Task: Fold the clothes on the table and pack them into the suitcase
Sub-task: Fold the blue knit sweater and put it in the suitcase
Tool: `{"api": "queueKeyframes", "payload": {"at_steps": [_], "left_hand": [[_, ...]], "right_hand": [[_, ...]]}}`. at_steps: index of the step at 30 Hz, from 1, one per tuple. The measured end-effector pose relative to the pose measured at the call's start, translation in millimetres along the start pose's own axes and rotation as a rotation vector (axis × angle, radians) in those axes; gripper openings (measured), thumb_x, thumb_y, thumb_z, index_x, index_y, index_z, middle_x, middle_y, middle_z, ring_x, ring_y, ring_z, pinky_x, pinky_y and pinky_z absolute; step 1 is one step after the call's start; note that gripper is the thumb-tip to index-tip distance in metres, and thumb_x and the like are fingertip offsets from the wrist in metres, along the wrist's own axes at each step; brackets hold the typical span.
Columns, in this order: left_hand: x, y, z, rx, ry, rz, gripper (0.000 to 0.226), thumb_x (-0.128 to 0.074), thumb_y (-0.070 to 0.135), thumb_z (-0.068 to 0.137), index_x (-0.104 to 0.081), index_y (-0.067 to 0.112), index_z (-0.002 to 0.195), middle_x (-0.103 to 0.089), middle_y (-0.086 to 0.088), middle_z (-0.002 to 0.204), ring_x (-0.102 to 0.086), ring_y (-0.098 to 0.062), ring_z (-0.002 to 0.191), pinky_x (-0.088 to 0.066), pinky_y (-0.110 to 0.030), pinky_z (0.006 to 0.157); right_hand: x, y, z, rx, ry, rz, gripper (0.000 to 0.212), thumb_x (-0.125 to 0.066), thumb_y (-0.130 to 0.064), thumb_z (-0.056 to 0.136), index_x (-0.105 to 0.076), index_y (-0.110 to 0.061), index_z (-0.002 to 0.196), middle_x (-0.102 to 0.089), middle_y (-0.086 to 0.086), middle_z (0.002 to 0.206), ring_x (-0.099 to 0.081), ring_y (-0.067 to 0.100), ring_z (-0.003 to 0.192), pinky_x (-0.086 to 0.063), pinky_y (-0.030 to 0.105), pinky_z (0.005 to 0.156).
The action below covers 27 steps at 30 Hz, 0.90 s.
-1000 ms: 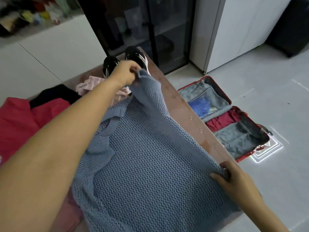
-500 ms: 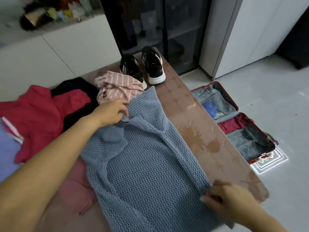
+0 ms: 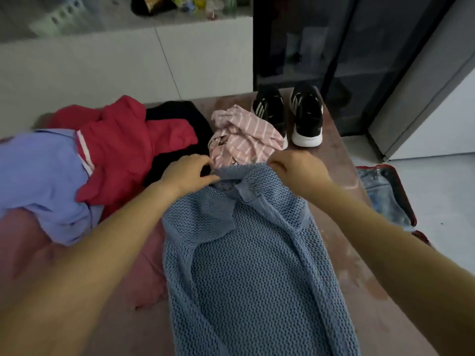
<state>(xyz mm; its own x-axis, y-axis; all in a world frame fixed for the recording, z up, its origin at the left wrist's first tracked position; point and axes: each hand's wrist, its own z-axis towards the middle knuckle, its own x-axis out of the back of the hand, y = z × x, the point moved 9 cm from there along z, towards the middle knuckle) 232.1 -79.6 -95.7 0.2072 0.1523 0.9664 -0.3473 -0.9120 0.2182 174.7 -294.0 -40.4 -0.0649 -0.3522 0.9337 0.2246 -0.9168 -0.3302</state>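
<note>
Blue open-knit sweater (image 3: 246, 265) lies lengthwise on the reddish-brown table (image 3: 359, 291), both sides folded in toward the middle, a sleeve laid across the upper left part; left hand (image 3: 186, 173) at the far top edge, fingers curled and pinching the neckline rib; right hand (image 3: 295, 168) just beside it on the same edge, fingers bent under gripping the knit, tips hidden; pink striped garment (image 3: 244, 137) crumpled right behind the hands, touching the sweater's top edge; black garment (image 3: 180, 129) to its left, partly under the red garment (image 3: 123, 145); lilac shirt (image 3: 43, 176) overlapping the red one at far left; pair of black sneakers (image 3: 288, 114) with white soles at the table's far right corner, toes toward the camera; open red suitcase (image 3: 385, 196) on the floor right of the table, grey lining and something blue inside, mostly cut off by the right forearm.
</note>
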Motion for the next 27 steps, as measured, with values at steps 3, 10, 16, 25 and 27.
{"api": "queueKeyframes", "payload": {"at_steps": [3, 10, 16, 25, 27], "left_hand": [[-13.5, 7.2, 6.6, 0.012, -0.061, 0.236, 0.047, -0.060, 0.054, 0.082, -0.056, 0.020, 0.114, -0.060, -0.006, 0.113, -0.055, -0.030, 0.107, -0.041, -0.035, 0.074], [-12.2, -34.0, 10.9, 0.162, -0.233, 0.179, 0.008, -0.050, 0.015, 0.086, -0.057, 0.018, 0.089, -0.057, -0.003, 0.089, -0.054, -0.024, 0.083, -0.039, -0.031, 0.063], [-0.4, -66.4, 16.6, 0.242, -0.166, -0.245, 0.031, -0.053, 0.032, 0.095, -0.050, 0.015, 0.069, -0.051, -0.001, 0.068, -0.051, -0.020, 0.070, -0.035, -0.030, 0.062], [-24.5, -68.1, -4.7, 0.195, -0.424, -0.202, 0.049, -0.079, 0.035, 0.074, -0.056, 0.011, 0.111, -0.057, 0.001, 0.105, -0.055, -0.017, 0.097, -0.045, -0.029, 0.081], [-19.3, -68.9, -3.0, 0.184, -0.346, -0.157, 0.032, -0.076, 0.030, 0.078, -0.057, 0.012, 0.097, -0.057, 0.000, 0.095, -0.054, -0.017, 0.086, -0.040, -0.027, 0.068]], "right_hand": [[-21.6, -26.4, 35.2, 0.043, -0.060, -0.084, 0.026, -0.052, -0.038, 0.092, -0.065, -0.019, 0.104, -0.066, 0.006, 0.103, -0.060, 0.030, 0.094, -0.047, 0.036, 0.070], [-77.8, -56.5, 60.6, 0.082, -0.359, -0.418, 0.055, -0.062, -0.044, 0.082, -0.048, -0.015, 0.126, -0.054, 0.007, 0.125, -0.052, 0.029, 0.116, -0.038, 0.039, 0.090], [-38.8, 1.4, 96.2, -0.058, -0.392, -0.386, 0.032, -0.061, -0.033, 0.083, -0.060, -0.014, 0.110, -0.062, 0.009, 0.111, -0.059, 0.029, 0.102, -0.042, 0.034, 0.073], [-64.0, 36.7, 68.4, -0.016, -0.624, -0.118, 0.081, -0.077, -0.057, 0.065, -0.049, -0.017, 0.130, -0.055, 0.006, 0.129, -0.049, 0.028, 0.119, -0.040, 0.033, 0.093], [-59.4, 38.6, 71.4, 0.033, -0.534, -0.226, 0.077, -0.075, -0.049, 0.073, -0.046, -0.015, 0.136, -0.054, 0.009, 0.133, -0.049, 0.029, 0.121, -0.039, 0.034, 0.095]]}}
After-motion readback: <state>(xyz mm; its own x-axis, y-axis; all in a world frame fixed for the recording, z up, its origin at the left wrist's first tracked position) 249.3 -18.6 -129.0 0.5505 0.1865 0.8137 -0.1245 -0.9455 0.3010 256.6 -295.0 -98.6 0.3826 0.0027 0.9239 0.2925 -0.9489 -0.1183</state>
